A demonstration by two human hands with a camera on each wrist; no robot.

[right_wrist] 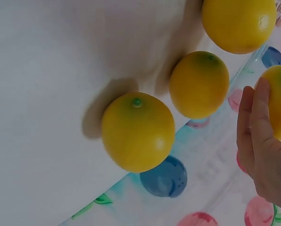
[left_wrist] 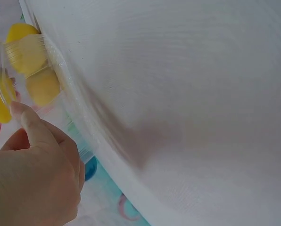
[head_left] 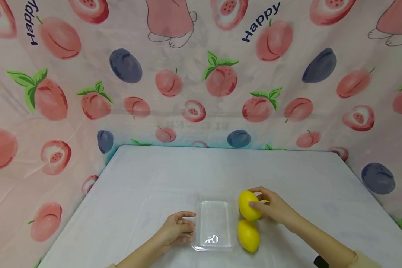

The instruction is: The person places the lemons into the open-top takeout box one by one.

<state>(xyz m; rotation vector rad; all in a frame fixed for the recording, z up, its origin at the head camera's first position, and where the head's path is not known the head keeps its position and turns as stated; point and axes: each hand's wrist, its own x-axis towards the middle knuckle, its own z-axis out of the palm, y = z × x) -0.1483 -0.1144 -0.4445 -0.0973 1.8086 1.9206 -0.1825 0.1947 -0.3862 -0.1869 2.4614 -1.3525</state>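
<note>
A clear plastic container [head_left: 214,225] stands on the white table, its inside showing no fruit from above. My left hand [head_left: 179,229] is at the container's left side, its fingers touching the wall. In the left wrist view that hand [left_wrist: 41,165] has a fingertip at the rim of the container [left_wrist: 27,44]. My right hand [head_left: 271,204] holds a yellow lemon [head_left: 248,206] between thumb and fingers, just right of the container. Nearer to me, a second lemon [head_left: 248,236] lies beside the container. The right wrist view shows the held lemon [right_wrist: 279,101] and several others, including one lemon [right_wrist: 138,132] with a green stem end.
The white table [head_left: 147,171] reaches back to a curtain [head_left: 194,74] printed with peaches and plums. By the right sleeve, a small black object [head_left: 321,261] is partly visible. A bit of yellow [head_left: 264,201] shows behind the right fingers.
</note>
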